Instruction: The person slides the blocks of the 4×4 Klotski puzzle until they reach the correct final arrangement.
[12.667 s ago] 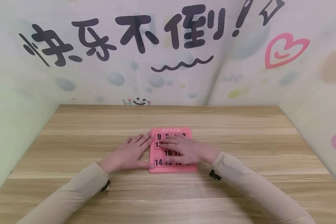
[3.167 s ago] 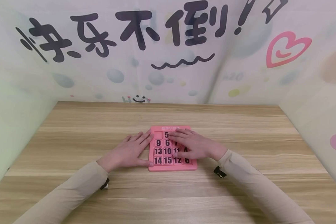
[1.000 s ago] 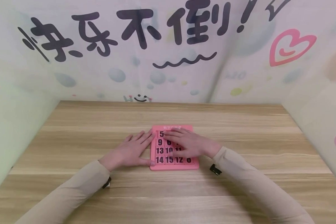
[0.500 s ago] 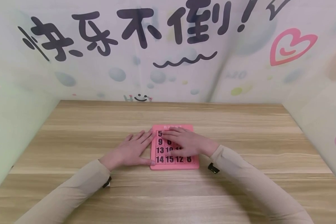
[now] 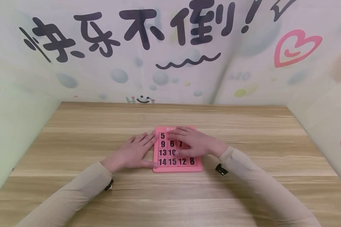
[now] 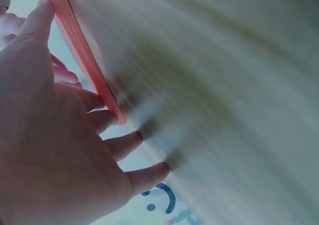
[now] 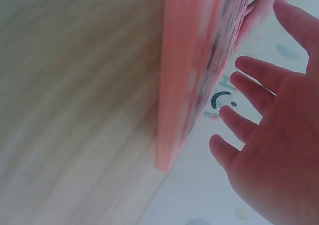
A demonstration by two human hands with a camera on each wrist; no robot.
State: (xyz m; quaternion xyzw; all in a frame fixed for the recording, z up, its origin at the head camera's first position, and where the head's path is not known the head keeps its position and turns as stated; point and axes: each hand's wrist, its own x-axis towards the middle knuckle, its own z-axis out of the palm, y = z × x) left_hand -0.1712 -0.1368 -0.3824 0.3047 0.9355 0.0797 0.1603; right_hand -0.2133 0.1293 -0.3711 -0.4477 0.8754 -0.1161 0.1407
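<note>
A pink sliding number puzzle (image 5: 177,169) lies flat on the table, with a tile marked 5 (image 5: 162,136) in its top left corner. Tiles 9, 13 and 14 run down the left column below it. My left hand (image 5: 132,154) braces the puzzle's left side; thumb and fingers touch its edge (image 6: 82,45) in the left wrist view, and two other fingertips rest on the table. Over the upper right of the board is my right hand (image 5: 196,143), hiding most of the top row. Its fingers are extended, just above the tiles in the right wrist view.
The wood-grain table (image 5: 170,205) spreads around the puzzle on all sides. Behind it stands a white printed wall (image 5: 170,88) with dark characters, and pale side walls enclose left and right. Dark wrist straps (image 5: 221,169) show at both sleeves.
Since the first frame, tiles have shifted: 9 and 13 moved down one row and 5 slid left into the top left corner. Just now my right hand moved slightly right, uncovering 7.
</note>
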